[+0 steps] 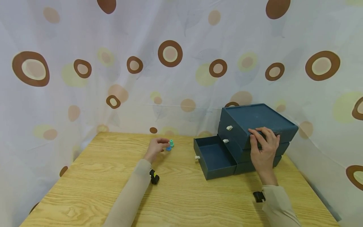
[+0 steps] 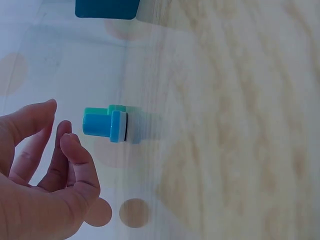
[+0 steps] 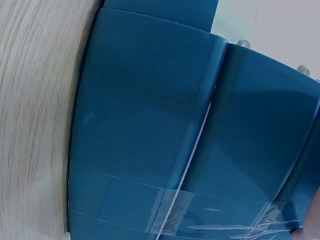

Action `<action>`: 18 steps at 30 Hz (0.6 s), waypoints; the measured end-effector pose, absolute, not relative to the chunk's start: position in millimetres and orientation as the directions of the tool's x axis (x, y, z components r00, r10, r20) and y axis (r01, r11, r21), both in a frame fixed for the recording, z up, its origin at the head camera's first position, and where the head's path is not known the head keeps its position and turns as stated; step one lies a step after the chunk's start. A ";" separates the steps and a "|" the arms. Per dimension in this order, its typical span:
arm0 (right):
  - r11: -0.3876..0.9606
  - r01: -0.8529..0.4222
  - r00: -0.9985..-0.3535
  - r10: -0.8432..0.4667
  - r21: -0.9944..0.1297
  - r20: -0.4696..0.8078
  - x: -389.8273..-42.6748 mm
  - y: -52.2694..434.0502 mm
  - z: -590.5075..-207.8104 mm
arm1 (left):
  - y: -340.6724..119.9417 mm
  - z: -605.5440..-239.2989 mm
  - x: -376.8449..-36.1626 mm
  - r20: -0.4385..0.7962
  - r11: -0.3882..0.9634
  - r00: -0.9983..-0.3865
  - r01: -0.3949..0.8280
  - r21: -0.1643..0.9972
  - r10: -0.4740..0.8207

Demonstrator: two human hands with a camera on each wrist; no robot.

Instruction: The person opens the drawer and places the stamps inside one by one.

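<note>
— Wood-grain table (image 1: 93, 186), spotted curtain (image 1: 170, 53) behind and at both sides. Position of the stamps?

— Two small stamps (image 1: 170, 145), one blue, one teal, standing side by side and touching, on the far middle of the table, left of the drawers. Seen close from the left wrist: blue stamp (image 2: 102, 126) in front, teal stamp (image 2: 107, 110) partly hidden behind it.

— Left hand?

— Left hand (image 1: 155, 148) just beside the stamps, fingers loosely curved and parted, gripping nothing. Small gap to the blue stamp visible from the wrist; contact from the head view hard to rule out, probably none.

— Right hand?

— Right hand (image 1: 263, 148) laid on the near front corner of the drawer unit (image 1: 255, 118), fingers fairly straight over the top edge, pressing rather than clasping.

— Drawer unit?

— Dark blue, three tiers, on the right of the table. Bottom drawer (image 1: 214, 156) pulled out, inside bare as far as seen. Upper two closed, white knobs (image 1: 229, 128) showing. Clear tape on the side in the right wrist view.
</note>
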State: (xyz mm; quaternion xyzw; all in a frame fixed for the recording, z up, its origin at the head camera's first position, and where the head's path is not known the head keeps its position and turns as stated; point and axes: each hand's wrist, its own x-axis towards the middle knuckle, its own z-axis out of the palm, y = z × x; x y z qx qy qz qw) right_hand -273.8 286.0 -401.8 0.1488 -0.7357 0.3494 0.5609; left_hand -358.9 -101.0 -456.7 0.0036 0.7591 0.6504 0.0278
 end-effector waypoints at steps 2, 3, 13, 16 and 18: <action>0.711 -0.611 -0.329 0.173 -0.349 0.928 -273.1 285.6 -401.1 | -102.1 -459.6 -363.5 -0.048 0.164 -0.999 -0.043 0.986 0.024; 0.710 -0.611 -0.331 0.173 -0.350 0.928 -272.9 285.5 -400.9 | -102.5 -459.5 -364.0 -0.053 0.169 -0.998 -0.049 0.984 0.021; 0.706 -0.612 -0.333 0.177 -0.355 0.926 -273.1 285.0 -400.0 | -104.1 -463.2 -373.4 -0.068 0.231 -0.996 -0.051 0.972 0.063; 0.706 -0.612 -0.330 0.180 -0.355 0.927 -273.3 285.1 -400.0 | -102.3 -461.7 -373.0 -0.071 0.229 -0.995 -0.053 0.972 0.070; 0.708 -0.611 -0.329 0.180 -0.354 0.927 -273.5 285.1 -400.0 | -101.2 -461.7 -373.3 -0.083 0.226 -0.994 -0.065 0.972 0.071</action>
